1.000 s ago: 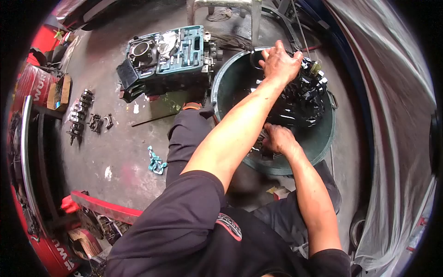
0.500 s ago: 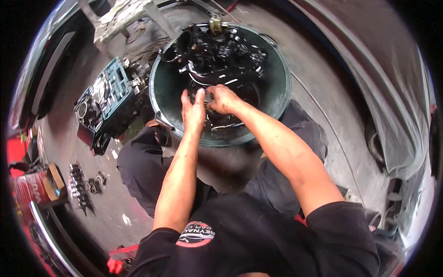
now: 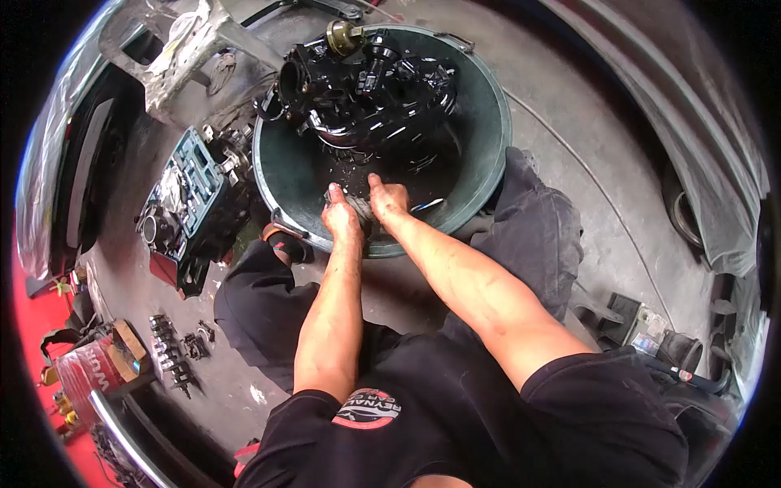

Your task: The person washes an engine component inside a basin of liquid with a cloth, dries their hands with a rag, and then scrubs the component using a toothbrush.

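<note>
A large dark green basin [image 3: 484, 175] stands on the floor between my knees, with black, wet-looking engine parts [image 3: 382, 102] piled in its far half. At its near side, my left hand [image 3: 342, 215] is closed on a dark greyish piece, perhaps a cloth [image 3: 359, 210]. My right hand [image 3: 389, 200] is closed on the other side of the same piece, thumb pointing forward. Most of the piece is hidden between the hands. A thin white-tipped tool [image 3: 429, 205] lies to the right of my right hand, inside the basin.
An engine block with an open teal tool case [image 3: 195, 183] on it stands left of the basin. A stained plastic stool [image 3: 183, 61] is behind it. A crankshaft [image 3: 168, 354] lies at the lower left. A hose [image 3: 586, 163] crosses the floor at right.
My left hand has come down from the basin's far side to beside my right hand, and both have closed on the greyish piece. The view has swung right.
</note>
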`<move>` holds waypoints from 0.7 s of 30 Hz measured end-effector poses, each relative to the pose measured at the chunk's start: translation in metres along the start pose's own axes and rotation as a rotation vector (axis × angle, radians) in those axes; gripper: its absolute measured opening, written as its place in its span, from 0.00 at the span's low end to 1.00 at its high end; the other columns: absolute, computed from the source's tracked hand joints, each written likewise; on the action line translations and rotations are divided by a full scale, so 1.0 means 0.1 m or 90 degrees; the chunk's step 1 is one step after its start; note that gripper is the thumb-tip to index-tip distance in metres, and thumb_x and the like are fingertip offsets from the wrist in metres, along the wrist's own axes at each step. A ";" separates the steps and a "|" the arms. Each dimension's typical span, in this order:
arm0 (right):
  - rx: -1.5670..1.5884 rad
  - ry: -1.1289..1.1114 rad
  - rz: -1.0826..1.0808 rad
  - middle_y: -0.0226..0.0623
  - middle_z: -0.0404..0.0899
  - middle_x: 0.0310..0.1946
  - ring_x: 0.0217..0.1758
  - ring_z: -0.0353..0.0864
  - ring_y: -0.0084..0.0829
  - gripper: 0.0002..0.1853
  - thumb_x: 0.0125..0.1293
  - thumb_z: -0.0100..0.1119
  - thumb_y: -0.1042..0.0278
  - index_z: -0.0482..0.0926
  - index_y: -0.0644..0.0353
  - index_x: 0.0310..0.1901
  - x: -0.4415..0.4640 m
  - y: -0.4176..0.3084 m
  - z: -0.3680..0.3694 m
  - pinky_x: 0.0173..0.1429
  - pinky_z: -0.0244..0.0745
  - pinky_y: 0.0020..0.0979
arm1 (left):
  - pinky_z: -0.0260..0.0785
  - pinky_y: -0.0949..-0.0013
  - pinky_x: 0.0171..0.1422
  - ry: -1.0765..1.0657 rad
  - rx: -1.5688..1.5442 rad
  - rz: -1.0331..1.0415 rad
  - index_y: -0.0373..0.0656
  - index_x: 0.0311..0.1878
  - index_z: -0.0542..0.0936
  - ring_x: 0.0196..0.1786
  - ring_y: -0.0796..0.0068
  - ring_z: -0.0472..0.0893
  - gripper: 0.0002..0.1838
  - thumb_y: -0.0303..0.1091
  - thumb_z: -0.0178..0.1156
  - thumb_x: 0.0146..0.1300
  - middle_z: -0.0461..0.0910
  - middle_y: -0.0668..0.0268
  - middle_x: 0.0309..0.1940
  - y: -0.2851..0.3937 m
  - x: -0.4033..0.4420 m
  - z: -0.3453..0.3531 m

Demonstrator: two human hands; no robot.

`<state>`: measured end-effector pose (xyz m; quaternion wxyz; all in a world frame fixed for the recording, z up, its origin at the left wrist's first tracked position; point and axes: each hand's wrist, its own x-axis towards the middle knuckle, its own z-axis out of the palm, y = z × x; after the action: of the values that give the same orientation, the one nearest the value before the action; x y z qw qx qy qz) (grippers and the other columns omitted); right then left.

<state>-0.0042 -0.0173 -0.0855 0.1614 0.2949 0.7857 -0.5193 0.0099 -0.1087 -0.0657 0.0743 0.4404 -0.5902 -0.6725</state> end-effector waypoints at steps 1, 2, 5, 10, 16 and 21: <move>-0.025 -0.004 0.048 0.52 0.85 0.36 0.45 0.86 0.44 0.34 0.64 0.55 0.32 0.86 0.64 0.39 0.05 0.09 -0.01 0.49 0.78 0.43 | 0.73 0.60 0.52 -0.002 -0.047 -0.047 0.30 0.50 0.81 0.44 0.64 0.80 0.27 0.51 0.62 0.70 0.84 0.55 0.43 -0.01 0.05 0.03; -0.050 -0.009 0.096 0.52 0.86 0.39 0.48 0.85 0.46 0.36 0.63 0.54 0.30 0.86 0.63 0.44 0.08 0.16 0.01 0.50 0.79 0.44 | 0.74 0.58 0.51 -0.016 -0.063 -0.035 0.29 0.49 0.80 0.42 0.62 0.81 0.27 0.51 0.61 0.69 0.83 0.54 0.43 -0.02 0.11 0.05; 0.239 -0.159 0.303 0.50 0.83 0.52 0.55 0.82 0.50 0.40 0.63 0.50 0.24 0.78 0.52 0.62 -0.18 -0.23 -0.13 0.50 0.79 0.55 | 0.76 0.55 0.47 -0.048 -0.093 -0.041 0.29 0.48 0.80 0.39 0.59 0.83 0.26 0.49 0.59 0.68 0.82 0.51 0.42 0.06 0.15 0.11; 0.369 -0.484 0.237 0.44 0.74 0.62 0.62 0.75 0.47 0.34 0.70 0.42 0.30 0.73 0.50 0.62 -0.09 -0.20 -0.14 0.51 0.76 0.62 | 0.76 0.53 0.47 -0.062 0.040 -0.056 0.34 0.54 0.78 0.43 0.56 0.81 0.21 0.41 0.59 0.64 0.81 0.52 0.46 -0.17 0.30 0.12; -0.133 -0.430 -0.080 0.39 0.76 0.63 0.66 0.75 0.39 0.27 0.61 0.59 0.53 0.75 0.53 0.61 0.56 0.41 0.43 0.65 0.73 0.46 | 0.61 0.52 0.72 -0.201 0.532 0.466 0.35 0.64 0.71 0.66 0.46 0.70 0.28 0.27 0.61 0.59 0.76 0.48 0.57 -0.06 0.15 -0.08; -0.280 -0.372 -0.220 0.44 0.80 0.58 0.64 0.78 0.36 0.22 0.57 0.65 0.58 0.82 0.56 0.53 0.72 0.30 0.23 0.67 0.74 0.34 | 0.58 0.49 0.76 -0.450 0.822 0.701 0.36 0.73 0.60 0.71 0.44 0.64 0.44 0.28 0.64 0.49 0.65 0.44 0.67 0.19 -0.44 -0.12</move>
<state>-0.0418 -0.0087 -0.1571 0.3474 -0.0430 0.8373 -0.4201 0.0369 -0.0955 -0.0262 -0.0613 -0.1783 -0.9659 -0.1775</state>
